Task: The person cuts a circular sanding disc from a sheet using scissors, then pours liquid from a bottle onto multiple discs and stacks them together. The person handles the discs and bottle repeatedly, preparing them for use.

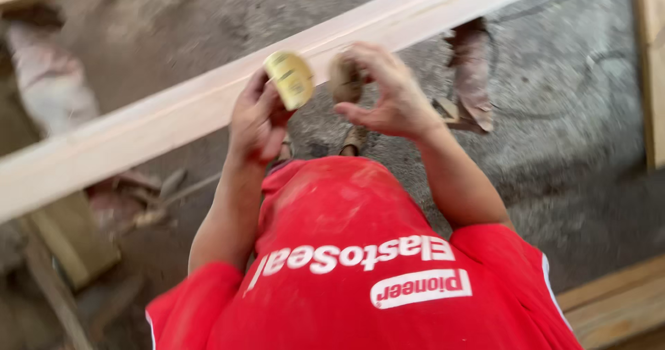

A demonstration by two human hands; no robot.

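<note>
The left hand [258, 118] is closed around a small, round-cornered yellow object with a flat pale face [291, 78], most likely a compact tape-measure case, though motion blur hides its detail. The case sits at the fingertips, above the palm, tilted so its flat face turns up and toward the camera; its longer side runs roughly from upper left to lower right. It is held in the air in front of the long pale wooden plank [173, 111], just below the plank's near edge in the view.

The right hand [384, 93] is just beside it, fingers curled with thumb and forefinger pinched together over a small brownish thing [345, 80]; whether that is held or merely seen behind the fingers cannot be told.

The plank is smooth, light sawn timber, and its long axis crosses the view diagonally from lower left to upper right. Beneath lies rough grey concrete floor [568, 107], dusty and mottled. More pale boards [616, 305] lie at the lower right. The person wears a red short-sleeved shirt [360, 253] with white print, smeared with dust.
</note>
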